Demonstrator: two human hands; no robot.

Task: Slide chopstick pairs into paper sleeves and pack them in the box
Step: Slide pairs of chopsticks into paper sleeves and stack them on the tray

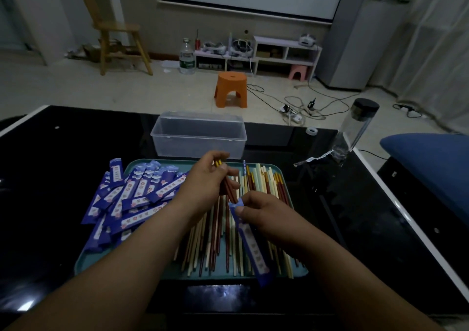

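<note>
My left hand (206, 178) grips a pair of dark red chopsticks (229, 191) with yellow tops, their lower tips at the mouth of a blue paper sleeve (251, 242). My right hand (264, 216) pinches that sleeve near its open top; the sleeve slants down toward the tray's front edge. Both hands are above a teal tray (177, 273) that holds several loose red and cream chopsticks (215, 234) on its right half and a heap of blue sleeves (132, 196) on its left. A clear plastic box (199, 134) stands open and empty behind the tray.
The tray lies on a black glass table (63, 153) with a white rim. A clear bottle with a black cap (355, 127) and a roll of tape (311, 130) sit at the back right. A blue cushion (429, 163) lies beyond the right edge.
</note>
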